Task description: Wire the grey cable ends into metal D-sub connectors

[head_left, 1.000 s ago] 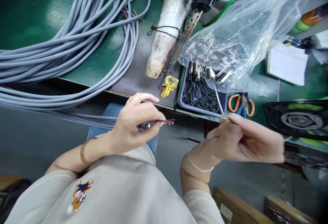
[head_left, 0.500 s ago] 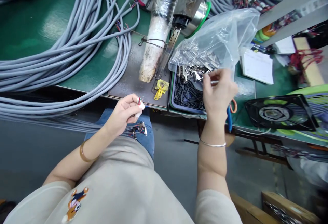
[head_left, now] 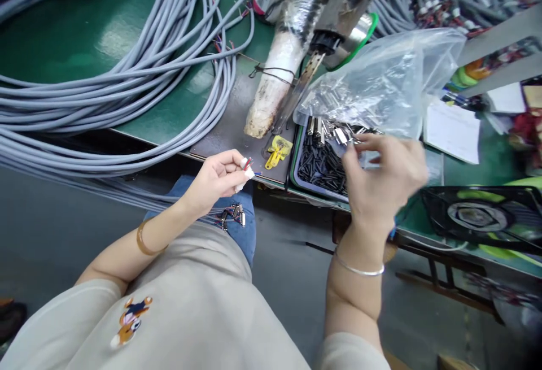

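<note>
My left hand (head_left: pixel 220 181) is closed in front of the table edge, pinching thin wires (head_left: pixel 249 162) with red and blue ends that stick out past the fingertips. White wrapping covers the tips of its thumb and finger. Over the parts tray (head_left: pixel 296 175), my right hand (head_left: pixel 385 175) is blurred, with thumb and forefinger brought together; whatever lies between them I cannot make out. Beneath it are metal connectors (head_left: pixel 340 134) and small black sleeves (head_left: pixel 319 164). Wired connectors (head_left: pixel 232 216) rest on my lap.
Bundles of grey cable (head_left: pixel 139 76) spread over the left of the green table. A soldering iron (head_left: pixel 302 90) hangs beside a foil-wrapped duct (head_left: pixel 269 96). Yellow clips (head_left: pixel 277 152) lie below. A plastic bag (head_left: pixel 381 85), notepad (head_left: pixel 452 130) and black fan (head_left: pixel 483 216) are at right.
The view has shifted, so the table things sit further right. My right hand has lifted and turned a little above the tray. My left hand still pinches the wires.
</note>
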A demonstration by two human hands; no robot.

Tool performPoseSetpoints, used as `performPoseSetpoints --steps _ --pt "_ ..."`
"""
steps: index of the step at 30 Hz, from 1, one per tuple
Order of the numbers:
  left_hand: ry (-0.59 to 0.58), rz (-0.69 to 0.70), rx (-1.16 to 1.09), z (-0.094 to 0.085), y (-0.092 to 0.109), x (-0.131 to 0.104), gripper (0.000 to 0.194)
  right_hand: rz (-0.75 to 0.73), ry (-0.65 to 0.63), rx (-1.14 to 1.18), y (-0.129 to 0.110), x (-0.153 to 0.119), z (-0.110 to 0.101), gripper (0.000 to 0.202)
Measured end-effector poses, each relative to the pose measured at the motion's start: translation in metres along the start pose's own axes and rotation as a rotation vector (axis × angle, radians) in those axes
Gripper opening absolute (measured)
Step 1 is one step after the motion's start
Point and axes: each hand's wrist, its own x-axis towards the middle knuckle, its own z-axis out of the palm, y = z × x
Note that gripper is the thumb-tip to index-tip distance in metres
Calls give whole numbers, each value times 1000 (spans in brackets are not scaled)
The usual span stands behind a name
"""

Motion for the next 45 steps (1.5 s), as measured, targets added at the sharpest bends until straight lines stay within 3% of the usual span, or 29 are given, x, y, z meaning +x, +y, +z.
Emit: performPoseSetpoints --steps 2,4,8,11,14,19,24,27,45 --pt "17 2 21 0 1 0 26 -17 154 155 -24 -13 -15 20" --pt "28 15 51 1 0 1 22 90 185 487 -50 -28 -26 19" --pt "11 111 110 2 -3 4 18 325 4 942 -85 -56 -26 18" --pt "-1 195 156 3 -4 5 16 398 -83 1063 -94 -69 -11 19" --pt "0 221 184 4 -4 5 16 362 7 995 -97 -75 5 17" --pt "19 257 185 1 -7 7 13 132 196 750 -96 -78 20 22" --pt "45 278 205 0 -8 9 12 230 64 827 -93 -78 23 12" --pt "59 269 226 2 -7 10 16 179 -8 826 -95 -76 24 12" --pt "97 302 265 4 -1 19 22 0 72 691 -98 -60 31 18"
